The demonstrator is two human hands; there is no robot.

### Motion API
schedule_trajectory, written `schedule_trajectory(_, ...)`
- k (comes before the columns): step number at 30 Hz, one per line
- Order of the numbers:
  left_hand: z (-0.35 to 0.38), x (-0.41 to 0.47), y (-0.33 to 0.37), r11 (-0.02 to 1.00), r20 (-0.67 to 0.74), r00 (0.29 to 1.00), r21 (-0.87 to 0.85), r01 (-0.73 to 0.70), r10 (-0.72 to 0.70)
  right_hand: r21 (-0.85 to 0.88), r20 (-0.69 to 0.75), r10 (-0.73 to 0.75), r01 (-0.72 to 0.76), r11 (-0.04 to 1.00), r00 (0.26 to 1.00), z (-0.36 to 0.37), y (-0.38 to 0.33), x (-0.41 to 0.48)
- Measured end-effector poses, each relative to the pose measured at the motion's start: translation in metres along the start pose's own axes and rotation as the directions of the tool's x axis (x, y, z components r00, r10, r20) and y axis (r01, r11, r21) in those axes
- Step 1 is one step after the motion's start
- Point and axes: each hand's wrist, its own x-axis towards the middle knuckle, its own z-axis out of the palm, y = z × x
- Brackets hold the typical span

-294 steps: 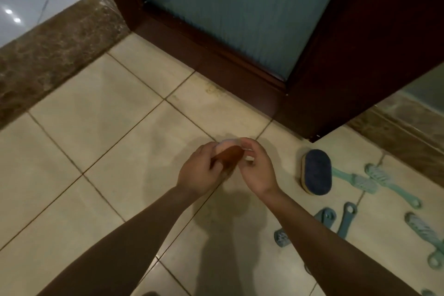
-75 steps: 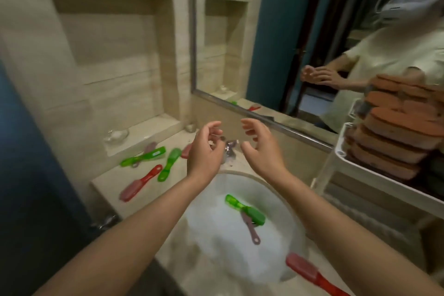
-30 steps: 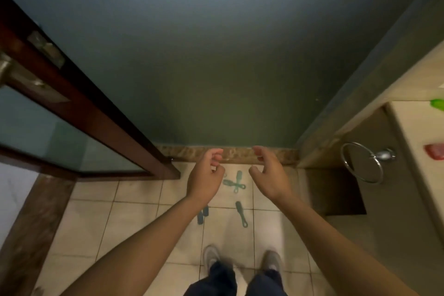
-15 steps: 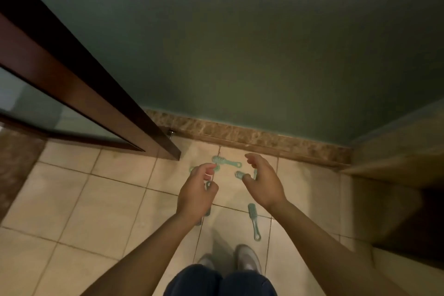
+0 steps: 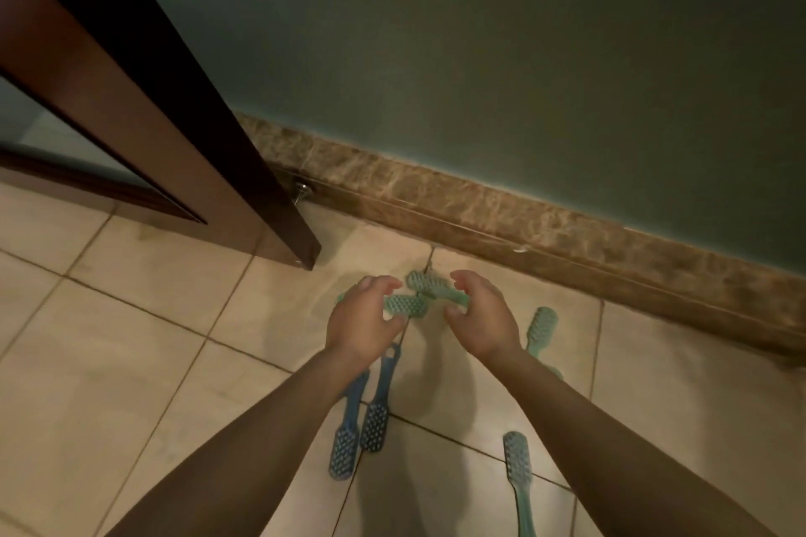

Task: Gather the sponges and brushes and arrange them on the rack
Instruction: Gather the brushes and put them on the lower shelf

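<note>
Both hands were out in front, low over the floor (image 5: 174, 318). Left hand (image 5: 364, 318): fingers loosely curled, thumb apart, holding nothing. Right hand (image 5: 482, 318): the same, cupped and empty. The palms faced each other with a gap between.

In that gap, by my fingertips, lay two brushes, bristles up and close together. The near green brush (image 5: 405, 304) was beside the left thumb; the far green brush (image 5: 436, 288) ran toward the right fingers. I could not tell whether either hand touched them. A third green brush (image 5: 542, 327) lay just outside the right hand. The blue brushes (image 5: 376, 421) lay side by side under the left wrist. A pale brush (image 5: 519, 467) lay inside the right forearm, nearer my body. The rack was not in view.

Judgement: the step in hand was picking up the pair between the hands. To do it well:
- Grip the handles, not the bristles.
- Take the near one with the left hand and the far one with the right.
- If they overlap, lift the upper one first so the other does not skid on the tile.
- Bundle the handles parallel in one hand, keeping the other free for the rest.
- Mind the door (image 5: 279, 205) corner beyond the left hand.
</note>
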Motion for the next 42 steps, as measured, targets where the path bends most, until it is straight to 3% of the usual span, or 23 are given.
schedule_trajectory(8, 0.039, 0.041, -0.032, 0.973, 0.029, 0.999, 0.229, -0.038, 0.032, -0.208, 0.006, -0.016, 0.017, 0.978, 1.0, 0.042, 0.009, 0.048)
schedule_trajectory(23, 0.066, 0.047, -0.037, 0.959, -0.069, 0.997, 0.283, 0.006, 0.015, -0.311, 0.006, 0.022, -0.02, 0.95, 1.0, 0.055, 0.008, 0.062)
schedule_trajectory(27, 0.055, 0.041, -0.03, 0.975, -0.111, 0.994, 0.221, 0.007, 0.018, -0.125, -0.034, 0.007, -0.011, 0.992, 0.999, 0.044, -0.003, 0.049)
schedule_trajectory(30, 0.025, 0.028, -0.004, 0.995, -0.095, 0.993, 0.061, 0.077, -0.071, 0.009, -0.053, 0.047, -0.046, 0.999, 0.997, 0.018, -0.023, 0.032)
schedule_trajectory(33, -0.015, 0.008, 0.038, 0.983, -0.077, 0.982, -0.08, 0.167, -0.173, 0.172, -0.072, 0.091, -0.078, 0.982, 0.993, -0.02, -0.053, 0.005)
schedule_trajectory(42, -0.162, -0.083, 0.199, 0.968, -0.032, 0.985, -0.193, 0.158, -0.167, 0.401, -0.08, 0.243, -0.192, 0.896, 0.967, -0.186, -0.158, -0.108)
